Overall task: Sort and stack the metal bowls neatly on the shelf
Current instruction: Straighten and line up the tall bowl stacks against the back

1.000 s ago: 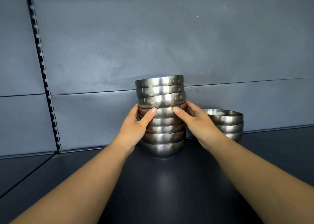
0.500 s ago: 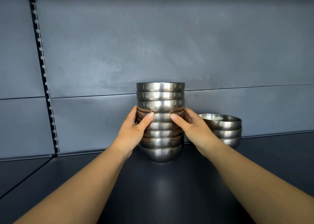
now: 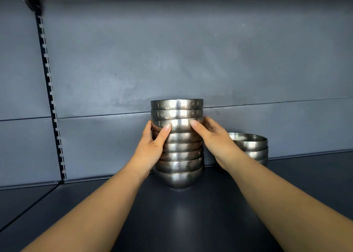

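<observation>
1. Head view: a tall stack of metal bowls [image 3: 178, 142] is seen standing on the dark shelf [image 3: 181, 223], close to the grey back panel [image 3: 172, 60]. The bowls are nested one inside another, rims up, and the column appears roughly upright.
2. The left hand [image 3: 152, 144] is laid against the left side of the tall stack, about at its upper middle. The thumb is stretched across the front of a bowl wall and the remaining fingers are wrapped round the far side, mostly hidden.
3. The right hand [image 3: 212, 137] is laid against the right side of the same stack at a similar height. Its thumb is pressed on the front of the bowl wall, and the other fingers are curled behind the stack.
4. The stack is thus clasped between both hands, with two bowls left standing above the thumbs.
5. A shorter stack of bowls [image 3: 250, 146] is seen to the right, just behind the right wrist, also on the shelf and apart from the tall stack. Its lower part is partly hidden by the forearm.
6. A slotted upright rail [image 3: 51, 98] is seen running down the back panel at the left.
</observation>
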`<state>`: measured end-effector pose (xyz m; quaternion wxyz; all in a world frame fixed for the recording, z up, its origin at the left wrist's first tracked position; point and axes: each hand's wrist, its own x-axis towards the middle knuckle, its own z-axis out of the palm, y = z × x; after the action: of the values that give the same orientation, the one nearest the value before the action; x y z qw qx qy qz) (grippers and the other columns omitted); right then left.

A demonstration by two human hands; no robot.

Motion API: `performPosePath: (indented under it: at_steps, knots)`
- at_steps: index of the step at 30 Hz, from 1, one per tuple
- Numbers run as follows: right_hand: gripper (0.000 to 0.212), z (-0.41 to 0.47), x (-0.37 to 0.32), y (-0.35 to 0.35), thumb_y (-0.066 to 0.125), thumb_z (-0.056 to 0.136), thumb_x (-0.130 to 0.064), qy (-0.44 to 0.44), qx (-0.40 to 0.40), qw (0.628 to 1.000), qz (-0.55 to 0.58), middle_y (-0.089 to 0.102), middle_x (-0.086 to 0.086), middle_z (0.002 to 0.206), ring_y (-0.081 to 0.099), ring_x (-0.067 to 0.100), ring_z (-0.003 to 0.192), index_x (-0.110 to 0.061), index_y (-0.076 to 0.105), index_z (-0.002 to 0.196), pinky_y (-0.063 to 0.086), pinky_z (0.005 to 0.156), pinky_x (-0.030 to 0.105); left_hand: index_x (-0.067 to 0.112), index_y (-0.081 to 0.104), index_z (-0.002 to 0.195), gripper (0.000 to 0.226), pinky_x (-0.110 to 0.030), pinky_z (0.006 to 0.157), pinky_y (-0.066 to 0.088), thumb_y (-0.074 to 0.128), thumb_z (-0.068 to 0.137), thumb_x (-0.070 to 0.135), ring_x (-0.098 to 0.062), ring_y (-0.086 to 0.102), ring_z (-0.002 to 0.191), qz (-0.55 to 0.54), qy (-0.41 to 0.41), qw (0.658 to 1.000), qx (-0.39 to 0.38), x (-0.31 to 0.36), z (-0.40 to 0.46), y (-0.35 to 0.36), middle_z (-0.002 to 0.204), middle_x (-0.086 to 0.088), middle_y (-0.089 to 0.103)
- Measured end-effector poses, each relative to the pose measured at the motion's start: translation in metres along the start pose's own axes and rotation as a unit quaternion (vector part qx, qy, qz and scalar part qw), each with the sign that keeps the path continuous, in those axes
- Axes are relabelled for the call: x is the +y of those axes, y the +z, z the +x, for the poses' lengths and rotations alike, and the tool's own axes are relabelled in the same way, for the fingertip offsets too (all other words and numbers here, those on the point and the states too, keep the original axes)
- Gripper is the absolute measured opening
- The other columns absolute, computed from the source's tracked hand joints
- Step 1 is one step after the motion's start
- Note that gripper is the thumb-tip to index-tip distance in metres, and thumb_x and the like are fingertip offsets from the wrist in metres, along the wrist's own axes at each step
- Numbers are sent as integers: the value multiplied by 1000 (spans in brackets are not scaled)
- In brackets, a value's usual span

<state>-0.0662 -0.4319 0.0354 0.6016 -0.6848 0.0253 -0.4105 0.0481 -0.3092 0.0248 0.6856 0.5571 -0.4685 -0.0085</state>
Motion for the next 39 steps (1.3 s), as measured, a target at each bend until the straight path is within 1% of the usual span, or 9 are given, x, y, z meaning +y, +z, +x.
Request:
performPosePath:
  at_steps: [5, 13, 17, 19, 21, 24, 29, 32, 39]
  knots:
    - [21, 4, 4, -1, 69, 71, -44, -14, -8, 1000, 11, 73, -12, 93, 67, 3, 89, -31, 68, 87, 50, 74, 20, 29, 57, 100, 33, -8, 65, 48, 59, 73, 47, 7, 65, 83, -25, 8, 1000, -15, 8, -1, 0, 84, 23, 70]
    - [30, -1, 4, 0, 68, 69, -48, -12, -14, 1000, -2, 72, -11, 97, 67, 4, 91, -31, 67, 93, 51, 78, 23, 24, 55, 116, 57, -14, 76, 50, 62, 67, 51, -2, 65, 98, -42, -2, 999, -19, 10, -5, 0, 104, 12, 70]
    - [37, -12, 9, 3, 61, 66, -64, 66, -58, 996, -3, 71, -16, 98, 67, 8, 92, -45, 58, 98, 55, 81, 37, 27, 15, 147, 115, -32, 106, 37, 60, 49, 65, -10, 45, 127, -44, -121, 992, -12, 4, -16, 3, 144, 11, 39]
    - [34, -19, 11, 4, 54, 65, -72, 103, -73, 992, -9, 69, -27, 89, 65, 7, 92, -58, 52, 96, 54, 79, 38, 29, 18, 145, 108, -34, 101, 41, 58, 51, 65, -11, 48, 123, -51, -146, 988, -19, 0, -27, 7, 143, 9, 42]
    - [56, -26, 17, 6, 50, 53, -82, 137, -77, 988, -3, 64, -31, 88, 59, 4, 89, -64, 44, 106, 46, 74, 32, 35, 26, 140, 91, -34, 98, 44, 56, 58, 62, -11, 53, 119, -81, -160, 984, -21, -3, -37, 12, 136, 9, 50]
    - [86, -31, 27, 12, 49, 40, -83, 146, -67, 987, 18, 58, -24, 110, 58, 6, 96, -63, 31, 122, 48, 80, 36, 34, 32, 137, 75, -40, 101, 44, 52, 68, 58, -14, 55, 117, -120, -157, 980, 5, -8, -42, 18, 132, 7, 55]
    - [46, -32, 18, 28, 50, 66, -73, 127, -51, 990, 39, 64, -19, 105, 65, 4, 82, -58, 43, 109, 49, 50, 22, 36, 45, 120, 51, -42, 98, 47, 51, 72, 54, -15, 60, 111, -112, -152, 981, 42, 11, -46, 15, 124, 4, 62]
    - [39, -38, 12, 44, 48, 77, -65, 111, -55, 991, 44, 65, -15, 93, 63, -3, 57, -49, 44, 113, 45, 42, 16, 40, 46, 110, 32, -40, 98, 47, 49, 80, 50, -13, 60, 111, -99, -140, 983, 66, 27, -57, 1, 122, 5, 62]
    - [50, -62, -18, 129, 48, 66, -73, 93, -109, 988, 60, 67, -13, 90, 63, -3, 51, -47, 45, 108, 45, 40, 15, 27, 38, 133, 54, -40, 102, 44, 47, 84, 49, -14, 57, 116, -61, -105, 986, 111, 75, -98, -78, 128, 2, 59]
